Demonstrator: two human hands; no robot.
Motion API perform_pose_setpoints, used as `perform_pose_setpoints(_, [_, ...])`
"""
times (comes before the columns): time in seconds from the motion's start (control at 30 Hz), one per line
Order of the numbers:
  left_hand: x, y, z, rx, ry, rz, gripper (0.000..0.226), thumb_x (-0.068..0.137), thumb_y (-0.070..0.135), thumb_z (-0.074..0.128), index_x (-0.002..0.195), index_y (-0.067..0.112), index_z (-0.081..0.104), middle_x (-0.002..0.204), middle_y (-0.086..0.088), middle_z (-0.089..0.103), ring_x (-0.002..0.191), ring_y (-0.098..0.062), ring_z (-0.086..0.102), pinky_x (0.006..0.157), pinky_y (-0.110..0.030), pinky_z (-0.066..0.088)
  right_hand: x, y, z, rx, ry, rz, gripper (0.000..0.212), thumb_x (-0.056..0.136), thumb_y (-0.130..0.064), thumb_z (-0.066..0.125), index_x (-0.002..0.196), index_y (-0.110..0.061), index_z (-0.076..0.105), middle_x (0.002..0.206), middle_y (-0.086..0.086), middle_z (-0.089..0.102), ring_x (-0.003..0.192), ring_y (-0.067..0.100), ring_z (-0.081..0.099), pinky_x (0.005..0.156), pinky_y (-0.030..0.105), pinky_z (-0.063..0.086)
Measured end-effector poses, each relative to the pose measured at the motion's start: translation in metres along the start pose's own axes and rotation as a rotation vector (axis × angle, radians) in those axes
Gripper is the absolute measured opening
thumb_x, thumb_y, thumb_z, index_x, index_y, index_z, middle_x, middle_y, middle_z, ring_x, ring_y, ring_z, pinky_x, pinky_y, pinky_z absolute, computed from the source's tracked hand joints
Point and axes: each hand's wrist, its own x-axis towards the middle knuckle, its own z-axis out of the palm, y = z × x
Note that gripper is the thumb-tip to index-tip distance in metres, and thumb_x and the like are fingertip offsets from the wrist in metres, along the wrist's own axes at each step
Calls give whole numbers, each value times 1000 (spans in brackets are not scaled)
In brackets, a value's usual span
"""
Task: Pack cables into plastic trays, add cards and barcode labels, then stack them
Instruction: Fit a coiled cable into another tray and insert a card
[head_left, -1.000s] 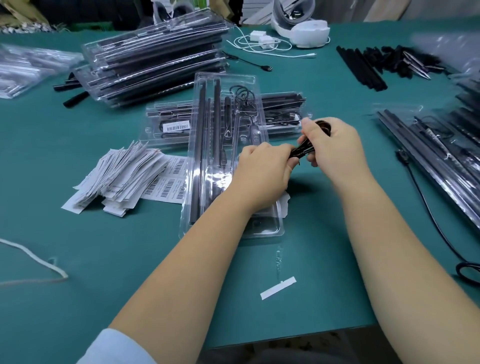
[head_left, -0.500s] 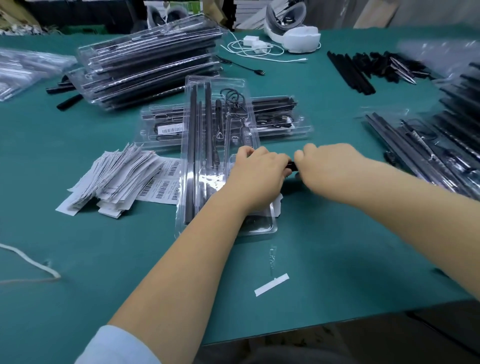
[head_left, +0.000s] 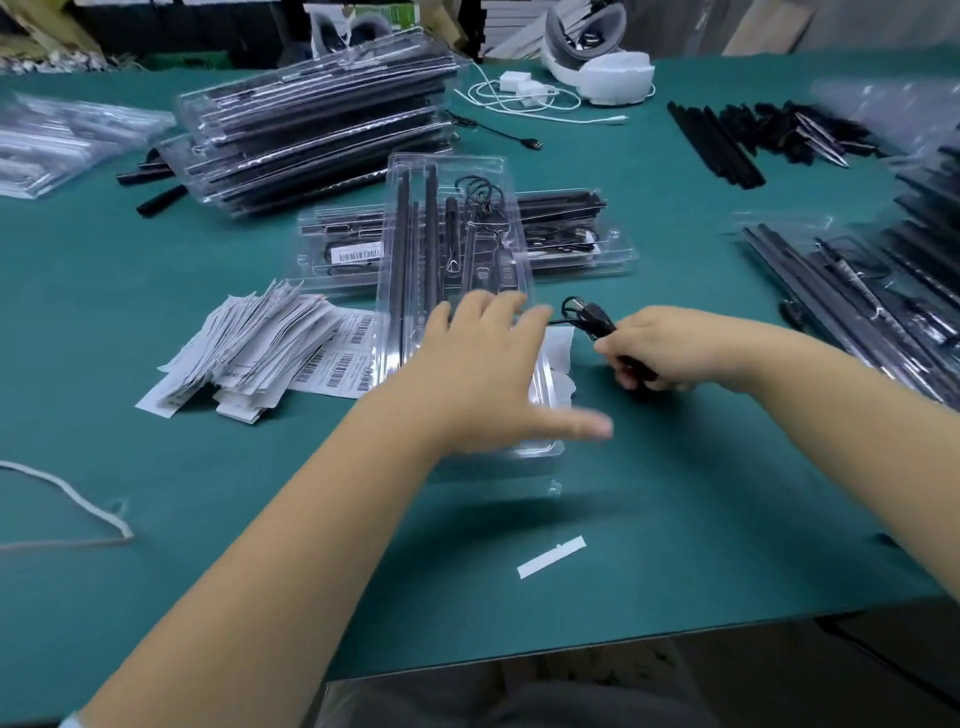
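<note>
Left hand (head_left: 488, 374) spread flat, fingers straight, over the near end of the clear plastic tray (head_left: 447, 171) lying lengthwise on the green bench (head_left: 260, 519). Right hand (head_left: 670, 348) curled round a coiled black cable (head_left: 592, 317), just beside the tray's right edge. Barcode labels (head_left: 244, 353) piled left of the tray; packed trays (head_left: 311, 130) stacked behind.

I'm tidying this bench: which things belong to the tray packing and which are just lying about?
In use:
- open tray
- coiled black cable in right hand
- left hand above the tray
- barcode labels
- finished stack

Lying about:
- white charger cable
- white strip
- white cord
</note>
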Motion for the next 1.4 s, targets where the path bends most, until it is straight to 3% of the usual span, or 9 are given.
perform_pose_setpoints(0.1, [-18, -4, 10, 171, -31, 22, 111, 59, 88, 26, 148, 22, 20, 157, 3, 15, 143, -22, 11, 115, -54, 10, 1, -4, 4, 201, -35, 49, 34, 95, -36, 45, 66, -19, 51, 54, -6, 58, 36, 8, 37, 36, 17, 24])
perform_pose_setpoints(0.17, [-21, -5, 14, 200, 48, 67, 91, 73, 79, 33, 142, 20, 37, 151, 2, 32, 138, -22, 25, 112, -48, 23, 2, -8, 7, 350, -37, 73, 34, 94, -35, 47, 65, -17, 51, 53, -3, 57, 36, 9, 35, 34, 15, 20])
perform_pose_setpoints(0.27, [-21, -6, 14, 201, 167, 184, 70, 75, 74, 49, 122, 23, 59, 126, 7, 57, 118, -19, 48, 83, -35, 47, 3, -10, 10, 612, -30, 115, 32, 93, -32, 48, 65, -16, 50, 53, 1, 56, 35, 9, 32, 32, 13, 18])
perform_pose_setpoints(0.53, [-31, -10, 20, 82, 154, 201, 35, 92, 52, 47, 101, 24, 67, 128, 2, 52, 117, -22, 47, 78, -34, 46, 3, -11, 30, 860, -34, 93, 32, 93, -30, 46, 65, -15, 49, 53, 3, 53, 34, 11, 33, 32, 14, 24])
perform_pose_setpoints(0.67, [-31, -7, 23, 157, 361, 350, 30, 92, 29, 52, 79, 5, 64, 101, -15, 66, 79, -30, 62, 59, -38, 50, -1, -14, 36, 934, -15, 74, 32, 95, -27, 45, 67, -12, 50, 56, 9, 60, 35, 14, 43, 33, 19, 36])
perform_pose_setpoints(0.8, [-31, -5, 23, 18, 456, 275, 28, 92, 20, 45, 77, -1, 58, 106, -18, 65, 73, -33, 63, 50, -34, 46, -2, -24, 44, 979, -31, 51, 34, 95, -29, 46, 68, -11, 54, 55, 4, 57, 38, 14, 44, 34, 19, 36])
perform_pose_setpoints(1.03, [-32, -1, 28, -132, 545, 230, 23, 89, 12, 47, 77, -5, 57, 104, -22, 64, 67, -30, 60, 52, -26, 41, -10, -47, 51, 100, 270, -26, 36, 92, -26, 38, 62, -9, 46, 68, 8, 52, 60, 23, 42, 55, 30, 34])
perform_pose_setpoints(1.17, [-33, -2, 28, -120, 589, 222, 28, 90, 20, 38, 79, -1, 54, 102, -14, 64, 66, -25, 56, 57, -19, 29, -11, -59, 59, -436, 414, -44, 33, 93, -23, 36, 62, -16, 35, 66, 0, 38, 60, 19, 39, 47, 25, 22])
perform_pose_setpoints(1.4, [-31, -5, 33, -281, 652, 185, 29, 92, 17, 38, 85, -6, 55, 108, -22, 60, 80, -32, 63, 63, -23, 40, 3, -76, 62, -699, 384, -66, 22, 86, -16, 44, 66, -21, 40, 67, -6, 43, 55, 13, 36, 46, 21, 23])
